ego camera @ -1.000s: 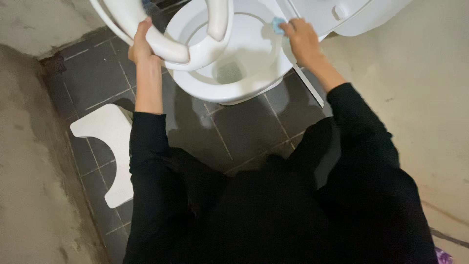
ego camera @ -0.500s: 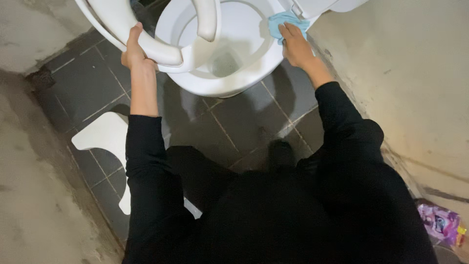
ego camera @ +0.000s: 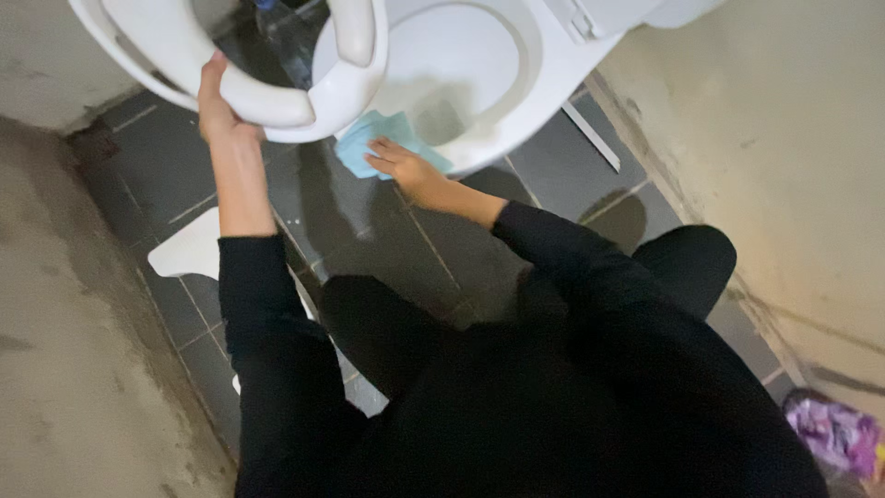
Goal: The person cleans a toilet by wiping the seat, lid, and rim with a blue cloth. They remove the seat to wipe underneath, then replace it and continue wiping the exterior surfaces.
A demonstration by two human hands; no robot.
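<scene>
A white toilet bowl stands at the top of the head view, on dark grey floor tiles. My left hand grips the lifted white toilet seat and holds it up to the left of the bowl. My right hand presses a light blue cloth against the bowl's front outer wall, just under the rim. Both of my arms are in black sleeves, and my dark-clothed knees fill the lower part of the view.
A white footstool lies on the tiles behind my left arm. Rough concrete surfaces rise at the left and right. A purple patterned packet sits at the bottom right corner.
My right hand has carried the blue cloth from the bowl's right rim near the hinge down and left to the front of the bowl. The left hand keeps hold of the raised seat.
</scene>
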